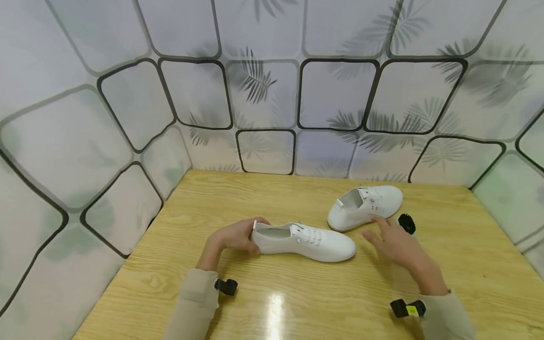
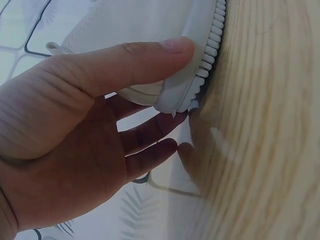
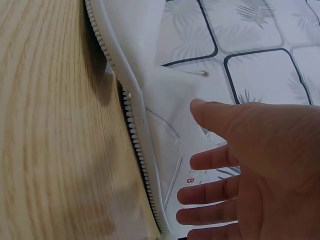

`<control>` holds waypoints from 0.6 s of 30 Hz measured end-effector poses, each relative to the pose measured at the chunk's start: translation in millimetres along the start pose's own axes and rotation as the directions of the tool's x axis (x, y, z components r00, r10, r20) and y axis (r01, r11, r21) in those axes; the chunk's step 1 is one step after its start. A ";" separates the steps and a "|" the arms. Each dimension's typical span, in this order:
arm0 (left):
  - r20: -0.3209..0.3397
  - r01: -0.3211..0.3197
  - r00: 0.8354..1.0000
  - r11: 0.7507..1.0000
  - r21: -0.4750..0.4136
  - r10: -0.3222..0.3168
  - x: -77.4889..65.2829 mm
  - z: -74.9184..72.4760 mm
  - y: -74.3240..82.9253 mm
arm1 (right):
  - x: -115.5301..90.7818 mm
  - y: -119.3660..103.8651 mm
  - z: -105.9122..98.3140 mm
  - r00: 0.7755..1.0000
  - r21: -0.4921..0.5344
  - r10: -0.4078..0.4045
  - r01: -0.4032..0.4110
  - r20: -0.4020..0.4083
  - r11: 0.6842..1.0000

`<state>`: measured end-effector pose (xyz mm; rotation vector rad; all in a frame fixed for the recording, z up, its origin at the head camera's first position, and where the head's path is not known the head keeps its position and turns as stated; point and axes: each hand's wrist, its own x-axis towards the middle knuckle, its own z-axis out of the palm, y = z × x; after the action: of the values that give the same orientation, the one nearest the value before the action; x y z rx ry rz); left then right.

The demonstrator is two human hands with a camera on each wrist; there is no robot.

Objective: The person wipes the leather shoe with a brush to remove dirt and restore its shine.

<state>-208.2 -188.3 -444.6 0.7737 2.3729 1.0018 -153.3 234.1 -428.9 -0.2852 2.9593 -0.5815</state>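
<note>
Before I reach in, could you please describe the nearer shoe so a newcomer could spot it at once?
Find the table before the patterned wall. Near its middle lies the nearer white shoe, toe pointing right in the head view. Unlike the farther shoe, beside the right hand, this one has its heel in the left hand.

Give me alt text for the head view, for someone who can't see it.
A person's left hand holds a white lace-up shoe by the heel on a wooden table. The right hand is beside a second white shoe farther back. A dark bristly object lies near the right hand.
</note>
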 end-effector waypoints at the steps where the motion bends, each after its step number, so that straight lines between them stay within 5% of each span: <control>1: 0.001 0.001 1.000 1.000 0.003 -0.001 -0.3 -0.3 0.1 | 0.3 1.3 -1.1 1.000 -0.004 0.016 -0.016 0.008 1.000; 6: 0.010 -0.007 1.000 1.000 0.005 0.007 0.1 -0.3 0.4 | -0.8 10.5 -8.1 0.996 -0.022 0.082 -0.082 0.030 0.996; 13: 0.000 -0.031 1.000 0.999 0.010 0.031 1.8 0.1 2.5 | -2.6 25.7 -18.8 0.990 -0.037 0.126 -0.129 -0.065 0.991; 18: -0.002 -0.023 1.000 0.999 0.028 0.023 1.7 0.8 4.0 | -4.2 39.5 -21.0 0.978 0.007 0.199 -0.199 -0.057 0.980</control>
<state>-207.7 -184.4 -442.4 0.8128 2.3904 0.9809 -158.6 278.5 -424.4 0.0290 2.9929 -0.5741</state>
